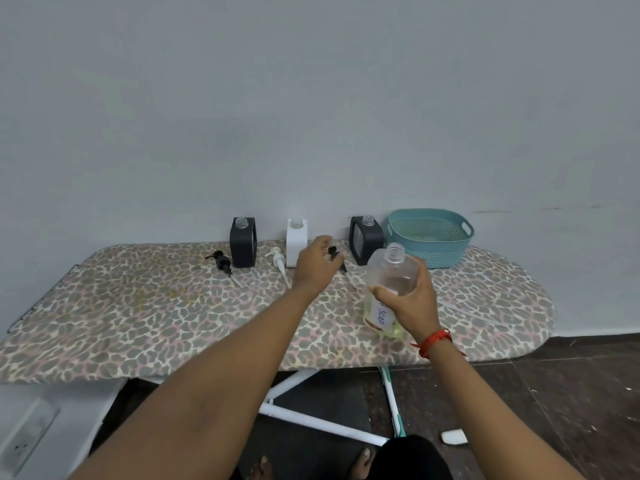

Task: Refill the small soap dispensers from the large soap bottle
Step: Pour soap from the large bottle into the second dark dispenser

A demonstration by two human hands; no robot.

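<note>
large soap bottle (pixel 391 275): my right hand (pixel 414 306) is gripping it uncapped; my left hand (pixel 313 268) is hovering at the black pump (pixel 333 251), grip unclear; i'm judging careful pouring next.

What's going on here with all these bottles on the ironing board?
A person is refilling soap dispensers. Their right grip holds the large clear plastic bottle labelled SOAP, uncapped, with a little yellowish liquid at the bottom. Their left grip reaches over a black pump head on the leopard-print ironing board; whether it holds it is unclear. The left black square dispenser, the white square dispenser and the right black square dispenser stand by the wall, pumps off.
</note>
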